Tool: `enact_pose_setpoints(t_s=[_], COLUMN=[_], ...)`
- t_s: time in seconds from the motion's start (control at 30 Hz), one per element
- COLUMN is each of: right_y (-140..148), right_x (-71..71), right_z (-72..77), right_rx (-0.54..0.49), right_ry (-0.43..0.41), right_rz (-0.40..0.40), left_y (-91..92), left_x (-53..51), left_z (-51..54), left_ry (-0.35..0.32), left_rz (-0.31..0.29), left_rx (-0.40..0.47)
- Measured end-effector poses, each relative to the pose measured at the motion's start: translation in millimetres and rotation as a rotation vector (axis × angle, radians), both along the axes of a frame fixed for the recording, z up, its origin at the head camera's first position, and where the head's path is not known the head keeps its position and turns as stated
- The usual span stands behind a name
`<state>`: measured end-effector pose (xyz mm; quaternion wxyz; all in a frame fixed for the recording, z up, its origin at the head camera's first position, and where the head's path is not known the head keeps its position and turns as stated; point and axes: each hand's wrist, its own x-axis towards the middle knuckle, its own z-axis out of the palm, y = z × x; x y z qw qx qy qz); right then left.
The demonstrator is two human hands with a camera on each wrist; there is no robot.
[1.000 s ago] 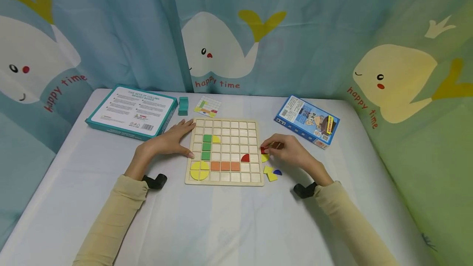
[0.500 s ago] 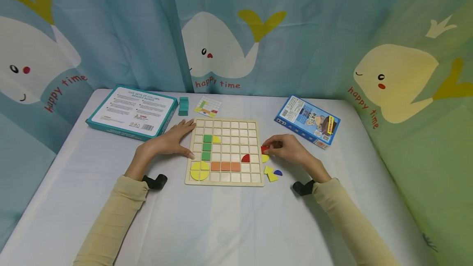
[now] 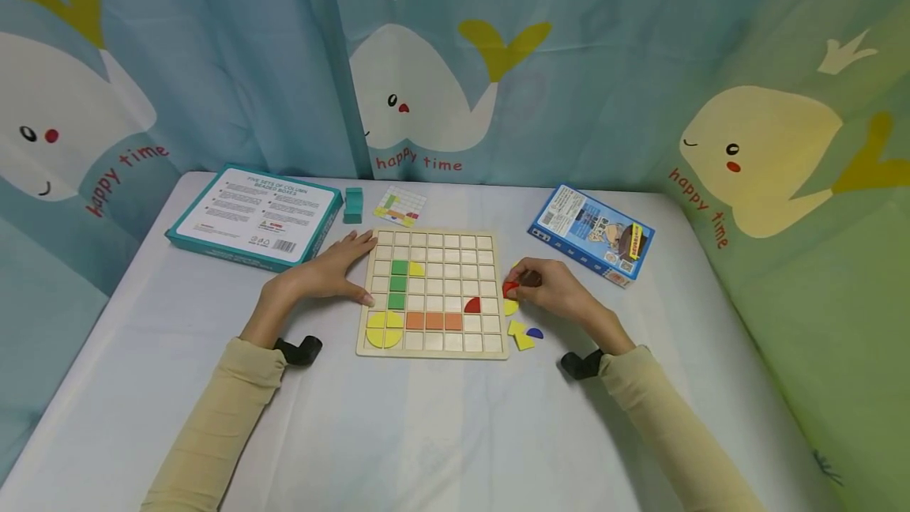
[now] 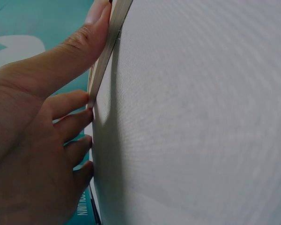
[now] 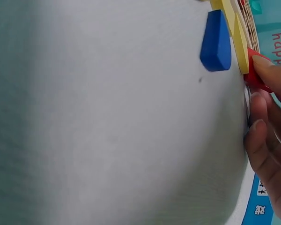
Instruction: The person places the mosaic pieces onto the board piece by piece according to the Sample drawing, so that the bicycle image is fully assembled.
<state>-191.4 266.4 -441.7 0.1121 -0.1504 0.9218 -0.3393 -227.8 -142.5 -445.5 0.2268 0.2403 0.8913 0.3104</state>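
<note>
A wooden grid board (image 3: 432,344) lies flat on the table. It holds several green, orange and yellow tiles and a red quarter-circle tile (image 3: 472,305). My left hand (image 3: 323,271) rests along the board's left edge, with thumb and fingers spread apart. In the left wrist view, the thumb (image 4: 79,44) and fingertips touch the wooden rim (image 4: 103,65). Just off the board's right side, my right hand (image 3: 554,287) pinches a red tile (image 5: 256,72) between thumb and fingers. The fingers partly hide its shape. A yellow tile (image 3: 510,306) lies right beside it.
Loose yellow tiles (image 3: 522,339) and a blue half-round tile (image 3: 535,333) lie right of the board. Behind it are a pattern card (image 3: 400,205) and a teal block (image 3: 352,205). A teal-edged box (image 3: 259,212) stands back left, a blue box (image 3: 593,231) back right.
The red tile has turned a little in my right fingers, which have shifted only slightly. The left hand and the board stay in place.
</note>
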Motion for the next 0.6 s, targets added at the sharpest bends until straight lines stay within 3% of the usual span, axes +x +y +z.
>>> enact_pose_setpoints(t_s=[0.37, 0.6], right_y=[1.8, 2.6], right_x=[5.6, 7.4], right_z=[5.4, 6.4], right_rx=[-0.018, -0.192], right_ry=[-0.029, -0.097], right_rz=[-0.060, -0.081], left_y=[0.3, 0.6], left_x=[-0.4, -0.3], left_z=[-1.1, 0.0], left_ry=[0.001, -0.001], left_rz=[0.004, 0.010], left_rx=[-0.013, -0.017])
